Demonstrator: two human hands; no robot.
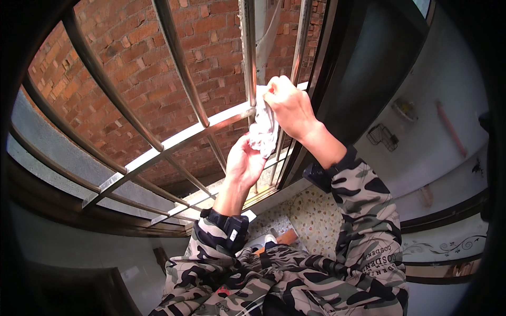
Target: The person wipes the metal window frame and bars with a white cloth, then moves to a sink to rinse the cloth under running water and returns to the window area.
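A crumpled white cloth (264, 132) hangs between my two hands, close to an upright metal bar (248, 51) of a window grille. My right hand (290, 104) pinches its upper end, with the fingers curled and the back of the hand towards me. Lower down, my left hand (246, 162) holds the bunched bottom of the cloth. The grille's flat metal crossbar (184, 138) runs behind the cloth and is brightly lit. Whether the cloth touches the bar cannot be told.
Beyond the bars rises a red brick wall (130, 51). A dark-framed sliding window panel (363, 59) stands to the right. A wire rack (382, 137) is on the pale wall further right. Below lies a pebble-patterned floor (312, 221) with an orange-brown object (287, 237) near my shoe.
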